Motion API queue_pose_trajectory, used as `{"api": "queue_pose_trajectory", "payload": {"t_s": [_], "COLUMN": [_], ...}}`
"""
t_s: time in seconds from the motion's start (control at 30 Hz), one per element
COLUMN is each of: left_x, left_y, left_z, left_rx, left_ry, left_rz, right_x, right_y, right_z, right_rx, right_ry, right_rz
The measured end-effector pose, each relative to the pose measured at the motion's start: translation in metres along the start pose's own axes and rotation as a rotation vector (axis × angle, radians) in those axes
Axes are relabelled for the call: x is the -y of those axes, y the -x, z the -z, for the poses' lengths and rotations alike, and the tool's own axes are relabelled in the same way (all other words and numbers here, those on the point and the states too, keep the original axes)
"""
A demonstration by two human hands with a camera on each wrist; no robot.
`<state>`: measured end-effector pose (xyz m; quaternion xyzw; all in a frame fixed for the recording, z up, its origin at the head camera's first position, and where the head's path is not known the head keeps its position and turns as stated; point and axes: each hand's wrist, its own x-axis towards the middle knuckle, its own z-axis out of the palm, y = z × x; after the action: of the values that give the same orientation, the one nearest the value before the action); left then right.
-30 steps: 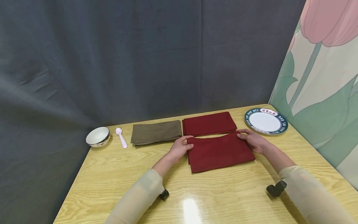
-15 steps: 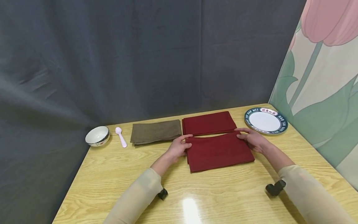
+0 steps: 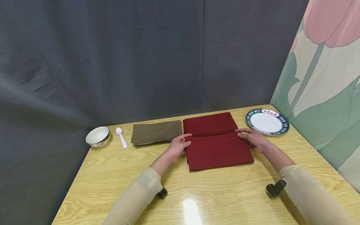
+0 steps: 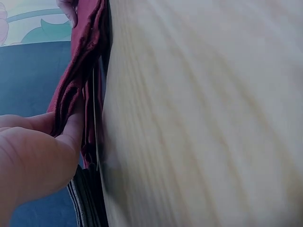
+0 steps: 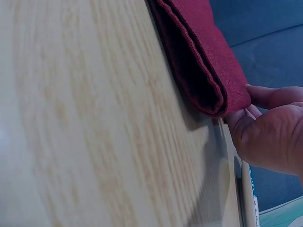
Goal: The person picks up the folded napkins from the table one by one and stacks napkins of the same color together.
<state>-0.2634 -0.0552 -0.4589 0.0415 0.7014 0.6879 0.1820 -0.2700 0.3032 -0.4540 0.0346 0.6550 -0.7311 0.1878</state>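
Observation:
A folded dark red cloth (image 3: 219, 152) lies between my two hands in the head view. My left hand (image 3: 177, 147) pinches its far left corner; in the left wrist view the stacked layers (image 4: 61, 101) sit between thumb and fingers. At the far right corner my right hand (image 3: 253, 140) pinches the fold, with the cloth's folded end (image 5: 232, 97) slightly raised off the wood in the right wrist view. Directly behind lies a second folded red cloth (image 3: 209, 123), its front edge almost against the first one's back edge.
A folded brown cloth (image 3: 157, 132) lies to the left of the rear red one. Farther left are a pale pink spoon (image 3: 121, 137) and a white bowl (image 3: 97, 136). A green-rimmed plate (image 3: 267, 122) stands beyond my right hand. A dark curtain (image 3: 152, 62) hangs behind the table.
Both hands have shifted the nearer red cloth slightly left and away from me. The gap between it and the rear red cloth has narrowed.

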Motion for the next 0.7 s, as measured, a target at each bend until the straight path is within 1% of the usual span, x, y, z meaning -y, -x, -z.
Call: {"api": "queue_pose_trajectory", "payload": {"t_s": [0.2, 0.43, 0.53, 0.7], "left_x": [-0.004, -0.007, -0.008, -0.009], "left_y": [-0.003, -0.007, -0.009, -0.014], "left_z": [0.002, 0.005, 0.006, 0.010], "left_rx": [-0.026, -0.049, -0.058, -0.068], "left_ry": [0.008, 0.002, 0.015, 0.039], "left_rz": [-0.008, -0.020, -0.021, -0.029], "right_x": [0.002, 0.012, 0.016, 0.020], "right_y": [-0.005, -0.011, -0.014, -0.021], "right_z": [0.001, -0.002, -0.003, -0.006], "right_rx": [-0.006, -0.032, -0.033, -0.047], "right_ry": [0.023, 0.060, 0.095, 0.113], "right_rz": [0.008, 0.014, 0.022, 0.022]}}
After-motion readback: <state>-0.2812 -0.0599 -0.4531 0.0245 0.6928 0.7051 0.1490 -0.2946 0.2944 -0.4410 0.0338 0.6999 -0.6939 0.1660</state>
